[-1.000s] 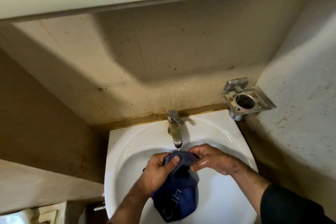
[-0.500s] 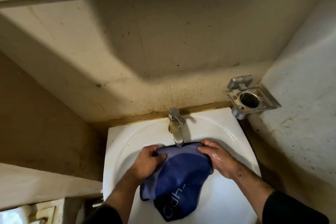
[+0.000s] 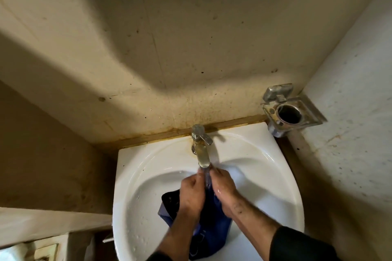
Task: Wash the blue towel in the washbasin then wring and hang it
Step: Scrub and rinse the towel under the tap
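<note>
The white washbasin [image 3: 135, 176] holds the blue towel [image 3: 214, 229] under the tap [image 3: 201, 150] (water is running). The left hand [image 3: 192, 194] and right hand [image 3: 223, 188] both squeeze it. Washing looks underway; wringing and hanging are left.

This is a small, worn bathroom or washroom corner in a home. A white ceramic washbasin [image 3: 135, 178] is fixed against a stained beige wall [image 3: 169, 59], with a metal tap [image 3: 201, 150] at its back edge running water. A square metal holder [image 3: 290, 112] with a round hole is mounted by the basin's back right corner, beside a speckled pale side wall [image 3: 356, 112].
</note>
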